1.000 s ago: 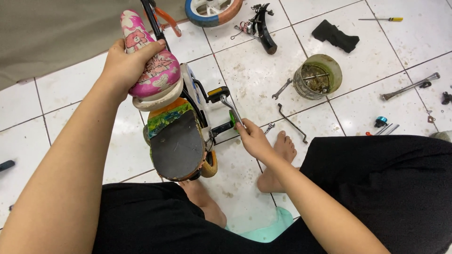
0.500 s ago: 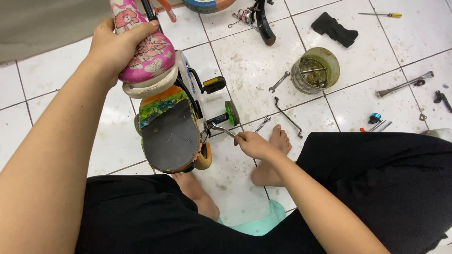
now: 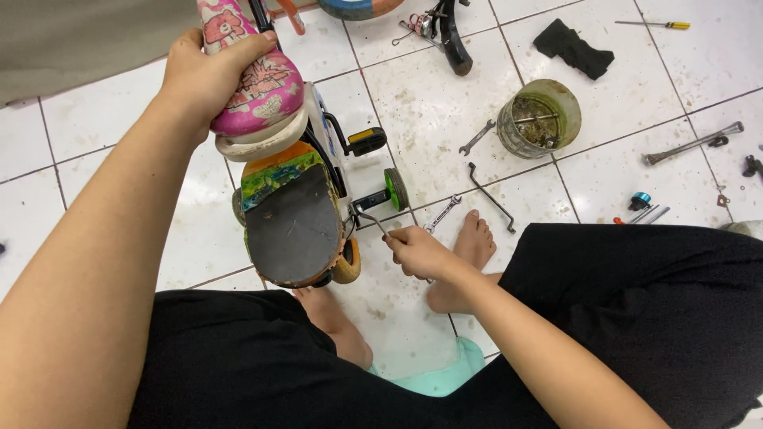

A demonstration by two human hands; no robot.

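Observation:
A small child's bicycle [image 3: 318,191] stands on the white tiled floor between my legs. My left hand [image 3: 208,75] grips its pink patterned saddle [image 3: 258,83] from above. Behind the saddle sits a black rear seat pad [image 3: 290,226] with a colourful edge. My right hand [image 3: 417,250] is closed on a thin metal wrench [image 3: 369,220], whose tip sits at the rear axle near the small green training wheel [image 3: 395,189]. A black and yellow pedal [image 3: 366,141] sticks out above that wheel.
Loose tools lie around: a spanner [image 3: 443,213] by my foot [image 3: 469,254], a bent rod [image 3: 490,199], another spanner [image 3: 475,137], a dirty round tin [image 3: 539,117], a long bar [image 3: 693,144], a screwdriver [image 3: 653,25], a black cloth [image 3: 572,48].
My right hand has moved down and towards me with the wrench, from beside the pedal to the rear axle. My left hand has stayed on the saddle.

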